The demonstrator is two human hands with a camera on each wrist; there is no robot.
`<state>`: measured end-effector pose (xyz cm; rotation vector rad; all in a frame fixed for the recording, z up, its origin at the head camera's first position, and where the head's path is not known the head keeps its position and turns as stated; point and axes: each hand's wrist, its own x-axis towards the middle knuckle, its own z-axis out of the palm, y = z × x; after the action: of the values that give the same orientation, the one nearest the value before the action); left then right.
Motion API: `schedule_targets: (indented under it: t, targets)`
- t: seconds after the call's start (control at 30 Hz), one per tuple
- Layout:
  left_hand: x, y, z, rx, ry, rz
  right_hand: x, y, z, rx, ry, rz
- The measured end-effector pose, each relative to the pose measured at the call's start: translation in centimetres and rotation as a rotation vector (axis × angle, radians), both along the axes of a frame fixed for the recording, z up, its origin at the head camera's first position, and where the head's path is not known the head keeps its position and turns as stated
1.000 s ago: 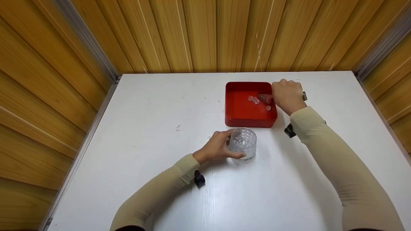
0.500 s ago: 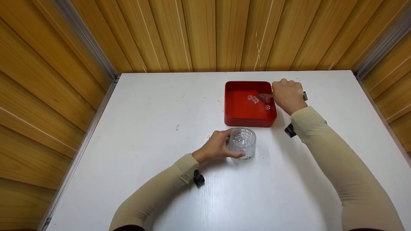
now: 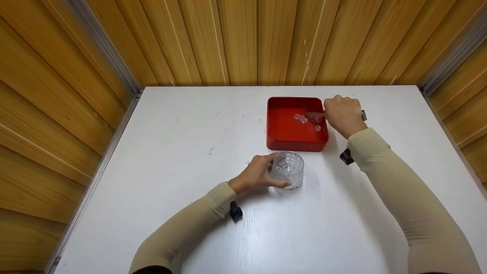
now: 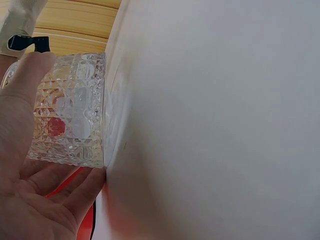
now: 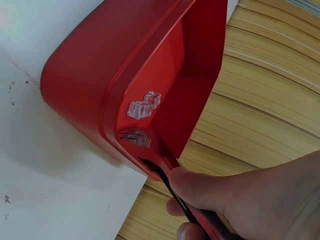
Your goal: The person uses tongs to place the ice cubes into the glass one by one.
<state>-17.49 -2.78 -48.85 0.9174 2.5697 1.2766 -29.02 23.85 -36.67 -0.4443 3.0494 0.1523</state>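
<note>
A clear cut-glass tumbler (image 3: 288, 167) stands upright on the white table, and my left hand (image 3: 258, 176) holds its side between thumb and fingers. In the left wrist view the tumbler (image 4: 75, 110) appears sideways with its patterned wall facing the camera. Beyond it, my right hand (image 3: 343, 114) grips shiny metal tongs (image 5: 162, 157) that reach over the wall of a red square box (image 3: 295, 145). Their toothed tip rests low in the box by a clear cube; whether it pinches that cube I cannot tell. More clear ice-like cubes (image 5: 142, 106) lie beside the tip.
The white table (image 3: 182, 144) runs back to a wood-patterned wall (image 3: 236, 42). Another such wall (image 3: 49, 114) with a metal post rises on the left. The red box stands just behind the tumbler. Small dark marks dot the tabletop.
My right hand has shifted very slightly to the right, with the tongs still in the box. My left hand and the tumbler stay in place.
</note>
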Motion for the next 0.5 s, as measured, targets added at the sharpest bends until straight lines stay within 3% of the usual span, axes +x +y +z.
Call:
schedule_targets:
  t: [0.3, 0.5]
  targets:
    - [-0.01, -0.02, 0.05, -0.027, 0.002, 0.02, 0.13, 0.35, 0.06, 0.039, 0.019, 0.023]
    - [0.03, 0.05, -0.01, -0.004, -0.005, 0.013, 0.25, 0.97, -0.07, 0.005, 0.016, 0.028]
